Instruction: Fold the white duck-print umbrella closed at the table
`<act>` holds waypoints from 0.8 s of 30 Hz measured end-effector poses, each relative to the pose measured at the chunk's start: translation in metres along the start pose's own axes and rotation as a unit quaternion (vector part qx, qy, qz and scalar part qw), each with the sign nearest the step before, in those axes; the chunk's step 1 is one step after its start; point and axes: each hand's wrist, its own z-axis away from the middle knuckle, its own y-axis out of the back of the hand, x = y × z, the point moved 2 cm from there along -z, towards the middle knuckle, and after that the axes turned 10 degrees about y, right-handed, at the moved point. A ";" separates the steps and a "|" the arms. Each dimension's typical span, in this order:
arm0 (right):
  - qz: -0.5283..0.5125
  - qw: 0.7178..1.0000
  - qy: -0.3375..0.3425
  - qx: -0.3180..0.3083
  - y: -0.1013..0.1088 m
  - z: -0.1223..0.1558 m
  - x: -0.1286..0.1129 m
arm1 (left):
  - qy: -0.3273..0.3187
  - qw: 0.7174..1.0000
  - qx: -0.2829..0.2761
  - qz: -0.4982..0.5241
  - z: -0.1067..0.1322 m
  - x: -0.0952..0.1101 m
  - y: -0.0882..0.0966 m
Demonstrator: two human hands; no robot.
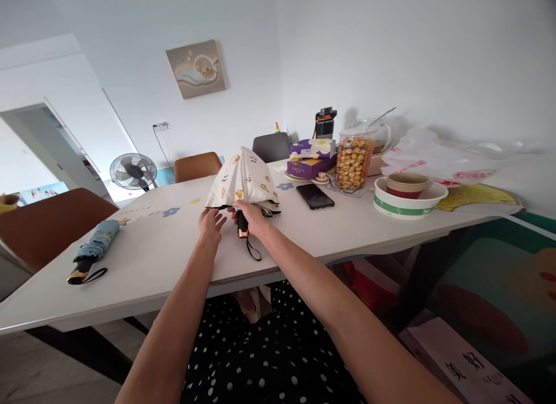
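Observation:
A white umbrella (243, 178) with small orange and yellow prints lies on the table, its canopy loose and partly spread, pointing away from me. Its black handle with a gold end and a wrist strap faces me. My right hand (252, 217) is wrapped round the handle just below the canopy. Beside the canopy's left lower edge, my left hand (212, 223) has its fingers apart; whether the fingertips touch the fabric I cannot tell. Farther left lies a blue folded umbrella (96, 245) with a black and gold handle.
Right of the white umbrella lies a black phone (315, 196). Behind it are tissue boxes (310, 166), a jar of popcorn (353, 161) and a dark bottle (325, 125). Bowls (408, 201) and a plastic bag (430, 155) stand far right. Chairs (197, 166) surround the white table (165, 265).

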 end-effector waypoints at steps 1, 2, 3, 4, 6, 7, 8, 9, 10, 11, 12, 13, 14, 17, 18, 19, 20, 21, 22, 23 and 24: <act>0.000 1.000 0.001 -0.004 0.000 0.000 0.000 | -0.001 1.000 0.000 0.011 -0.001 0.000 0.000; 0.000 1.000 0.003 -0.008 0.000 0.000 0.000 | 0.000 1.000 0.002 0.024 -0.001 0.000 0.001; 0.002 1.000 0.005 -0.012 0.000 -0.001 0.000 | 0.000 0.999 0.004 0.037 -0.002 0.001 0.001; 0.006 1.000 0.005 -0.015 0.000 -0.001 0.000 | 0.000 0.999 0.006 0.048 -0.003 0.001 0.002; 0.013 1.000 0.000 -0.019 0.000 -0.002 0.001 | -0.004 0.998 0.008 0.064 -0.005 0.001 0.002; 0.017 1.000 -0.003 -0.023 0.000 -0.002 0.002 | -0.005 0.998 0.007 0.069 -0.006 0.002 0.003; 0.020 0.999 -0.007 -0.027 0.000 -0.002 0.002 | -0.006 0.997 0.011 0.073 -0.007 0.002 0.003; 0.022 0.999 -0.011 -0.035 0.001 -0.002 0.003 | -0.006 0.997 0.018 0.077 -0.008 0.002 0.003; 0.023 0.999 -0.014 -0.046 0.000 -0.002 0.003 | -0.006 0.996 0.027 0.081 -0.009 0.002 0.004; 0.023 0.998 -0.017 -0.056 0.000 -0.002 0.004 | -0.006 0.996 0.038 0.086 -0.010 0.003 0.004; 0.023 0.997 -0.020 -0.064 0.000 -0.002 0.004 | -0.007 0.995 0.048 0.091 -0.011 0.003 0.004; 0.022 0.997 -0.024 -0.071 0.000 -0.002 0.005 | -0.010 0.994 0.054 0.096 -0.011 0.004 0.005; 0.021 0.997 -0.028 -0.074 0.001 -0.002 0.005 | -0.013 0.993 0.057 0.101 -0.011 0.005 0.005; 0.013 0.996 -0.040 -0.076 0.001 -0.002 0.005 | -0.018 0.991 0.075 0.107 -0.010 0.008 0.008; 0.010 0.996 -0.044 -0.076 0.001 -0.002 0.004 | -0.018 0.990 0.086 0.107 -0.010 0.009 0.009; 0.008 0.996 -0.048 -0.074 0.001 -0.002 0.004 | -0.016 0.989 0.099 0.107 -0.009 0.010 0.011; 0.007 0.996 -0.051 -0.073 0.001 -0.002 0.003 | -0.016 0.988 0.110 0.106 -0.008 0.010 0.012; 0.005 0.996 -0.053 -0.075 0.001 -0.002 0.003 | -0.017 0.987 0.118 0.104 -0.007 0.011 0.013; 0.002 0.995 -0.055 -0.077 0.001 -0.002 0.003 | -0.019 0.987 0.122 0.100 -0.006 0.012 0.013; -0.003 0.995 -0.057 -0.080 0.001 -0.002 0.002 | -0.020 0.987 0.122 0.099 -0.006 0.013 0.013; -0.012 0.995 -0.058 -0.085 0.001 -0.002 0.002 | -0.017 0.987 0.122 0.101 -0.005 0.013 0.013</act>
